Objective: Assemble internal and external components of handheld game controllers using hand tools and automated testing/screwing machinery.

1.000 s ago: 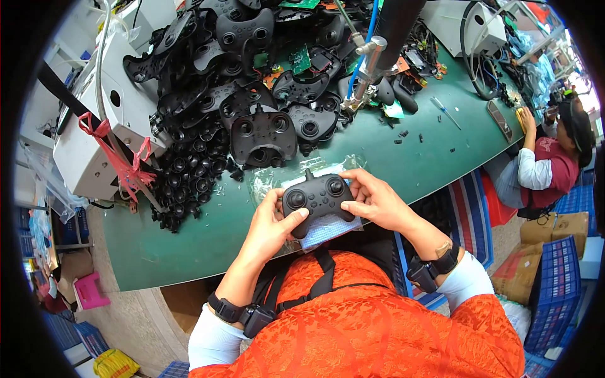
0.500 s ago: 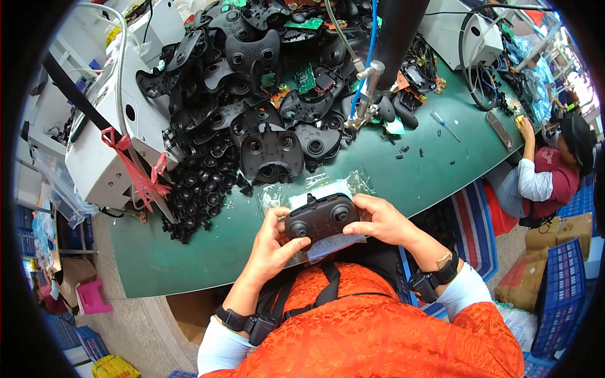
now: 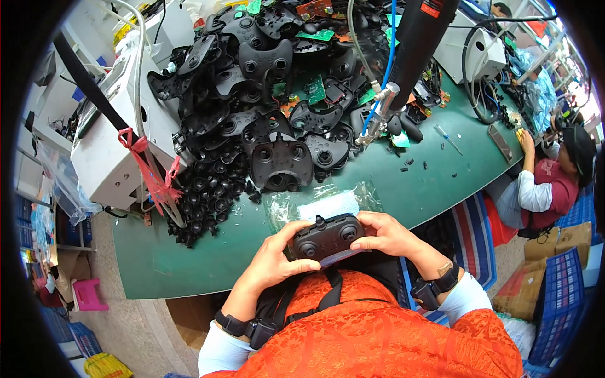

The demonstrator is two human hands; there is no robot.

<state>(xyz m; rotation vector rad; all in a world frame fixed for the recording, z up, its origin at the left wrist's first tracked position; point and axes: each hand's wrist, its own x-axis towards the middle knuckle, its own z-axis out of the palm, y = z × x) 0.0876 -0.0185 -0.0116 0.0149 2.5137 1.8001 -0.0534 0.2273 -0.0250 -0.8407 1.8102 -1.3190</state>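
Between my two hands, just over the table's front edge, is a black game controller (image 3: 328, 237) with two thumbsticks and a small knob on its far edge. My left hand (image 3: 277, 255) grips its left end, the thumb along the near side. On the right end my right hand (image 3: 384, 234) is closed, with the thumb near the right thumbstick. Beyond the controller a clear plastic bag (image 3: 372, 196) with a pale sheet (image 3: 329, 205) lies on the green table (image 3: 189, 268). A black controller shell (image 3: 282, 162) with two round holes rests past the bag.
A heap of black controller shells (image 3: 265, 60) fills the far table, with a pile of small black thumbstick caps (image 3: 198, 211) at its left. A black pole (image 3: 428, 38) and metal air fitting (image 3: 381, 113) rise centrally. At right lie a screwdriver (image 3: 449, 140) and phone (image 3: 500, 143); a person (image 3: 548, 183) sits beyond.
The controller and both hands have come slightly nearer to me and tipped a little. My left thumb has slid down off the face to the near edge. The whole view has shifted slightly.
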